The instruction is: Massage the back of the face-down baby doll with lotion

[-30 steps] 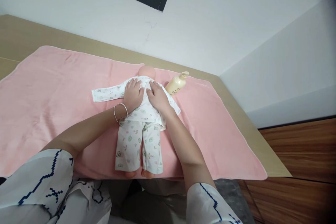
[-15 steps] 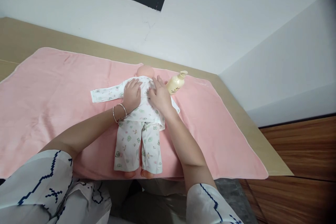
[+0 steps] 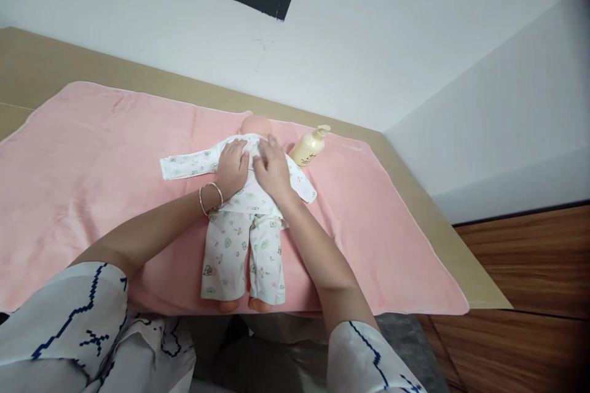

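A baby doll in white printed pyjamas lies face down on a pink towel, head toward the wall and feet at the near edge. My left hand, with bangles at the wrist, rests flat on the doll's upper back, fingers apart. Beside it, my right hand lies flat on the back as well, fingers stretched toward the doll's neck. One empty sleeve of the doll's top stretches out to the left.
A cream pump bottle lies on the towel just right of the doll's head. The towel covers a beige table set against a white wall. Wooden floor shows at the right.
My right hand has shifted slightly left, toward the middle of the doll's back. The left hand has stayed in place.
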`<state>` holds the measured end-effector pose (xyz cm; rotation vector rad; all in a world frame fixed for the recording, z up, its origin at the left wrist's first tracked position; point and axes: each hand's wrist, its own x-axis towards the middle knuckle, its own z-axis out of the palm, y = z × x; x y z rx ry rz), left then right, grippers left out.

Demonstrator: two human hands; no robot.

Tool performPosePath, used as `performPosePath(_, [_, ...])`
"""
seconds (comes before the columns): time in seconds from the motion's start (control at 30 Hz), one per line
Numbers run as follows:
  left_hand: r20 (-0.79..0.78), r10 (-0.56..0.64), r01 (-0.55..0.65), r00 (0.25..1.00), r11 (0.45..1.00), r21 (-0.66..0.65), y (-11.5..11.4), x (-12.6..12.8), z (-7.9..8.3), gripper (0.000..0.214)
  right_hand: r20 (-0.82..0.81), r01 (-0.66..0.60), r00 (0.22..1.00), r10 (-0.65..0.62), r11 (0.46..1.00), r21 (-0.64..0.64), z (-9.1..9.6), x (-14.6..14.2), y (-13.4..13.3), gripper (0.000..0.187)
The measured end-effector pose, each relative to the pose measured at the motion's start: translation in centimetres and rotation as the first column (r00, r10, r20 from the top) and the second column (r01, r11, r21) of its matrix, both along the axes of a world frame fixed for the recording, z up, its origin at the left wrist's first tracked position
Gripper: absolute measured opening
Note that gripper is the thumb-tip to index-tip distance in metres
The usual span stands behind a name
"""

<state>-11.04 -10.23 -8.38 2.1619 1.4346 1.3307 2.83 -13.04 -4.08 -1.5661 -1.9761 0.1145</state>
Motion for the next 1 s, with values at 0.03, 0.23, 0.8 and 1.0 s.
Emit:
performPosePath(0.03, [-0.004,-0.002,0.002,1.000,1.000,-0.001,0.0,0.0,0.0,0.045,0.018,-0.012,1.000,0.013,0.999,-0.032,-0.1,0.0,0.1,0.050])
performPosePath(0.23, [-0.025,-0.007,0.007,1.000,1.000,-0.008,0.2,0.0,0.0,0.044,-0.037,0.047,0.998,-0.044,0.993,0.110,-0.1,0.0,-0.1,0.047])
performPosePath(0.8, [0.164,-0.390,0.423,0.906,0.849,-0.317,-5.0,6.0,6.8,0.049,-0.051,0.253,0.967,-0.249,0.926,0.280,3.7,10.5,2.9,0.064])
performPosePath(1.0, [0.669,-0.261,0.677,0.696,0.549,-0.490,2.7,11.1,11.0,0.075,-0.141,0.229,0.968,-0.208,0.960,0.159,2.7,12.4,4.4,0.067])
